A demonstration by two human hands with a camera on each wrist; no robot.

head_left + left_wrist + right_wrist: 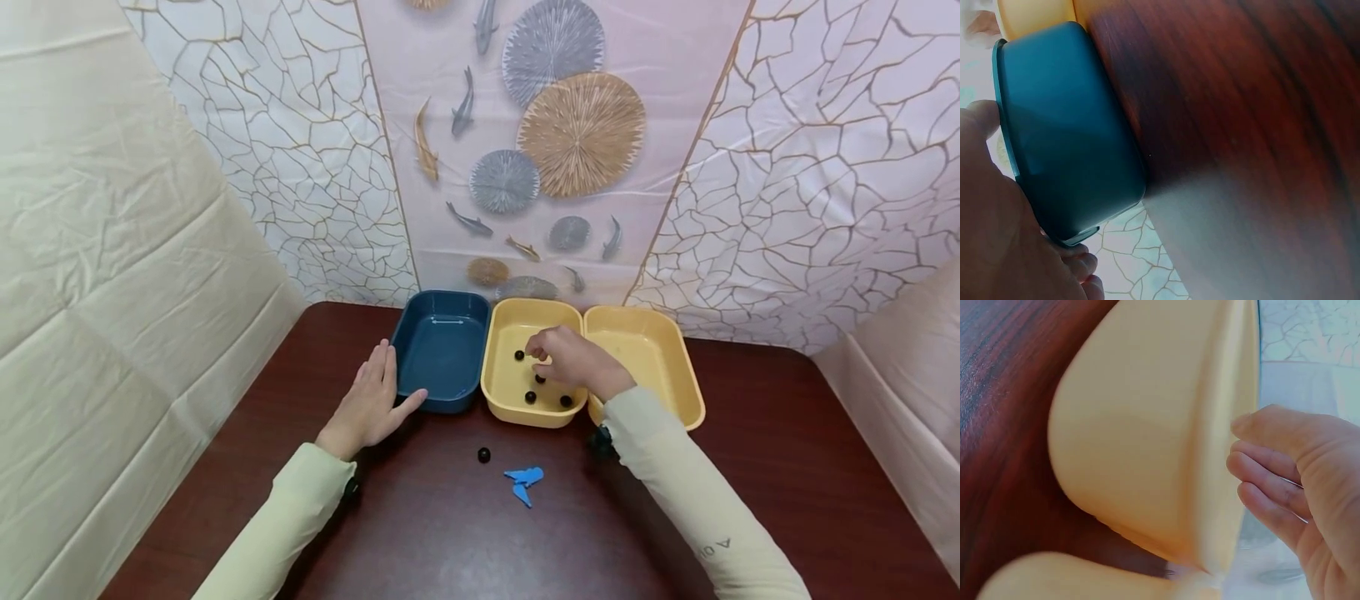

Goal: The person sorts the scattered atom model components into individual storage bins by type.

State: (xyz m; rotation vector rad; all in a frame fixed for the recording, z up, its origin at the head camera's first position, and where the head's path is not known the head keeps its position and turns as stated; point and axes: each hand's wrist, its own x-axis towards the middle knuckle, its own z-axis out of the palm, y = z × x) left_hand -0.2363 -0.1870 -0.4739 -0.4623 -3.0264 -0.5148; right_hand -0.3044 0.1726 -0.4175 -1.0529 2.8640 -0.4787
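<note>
My left hand (367, 404) lies along the left side of the dark blue bin (427, 402), fingers straight and thumb at its near rim. Above the middle yellow bin (532, 414) is my right hand (573, 358), its fingers loosely bent. In the right wrist view nothing shows between those fingers (1266, 464). Several small black balls, one of them a black ball (530, 397) near the front, lie on that bin's floor. On the table, another black ball (483, 455) sits in front of the bins, close to flat blue pieces (528, 477) whose kind I cannot tell.
Another yellow bin (678, 375) stands to the right, partly behind my right forearm. The three bins stand in a row at the back of the dark brown table (420, 533). Patterned cloth (480, 242) hangs behind them.
</note>
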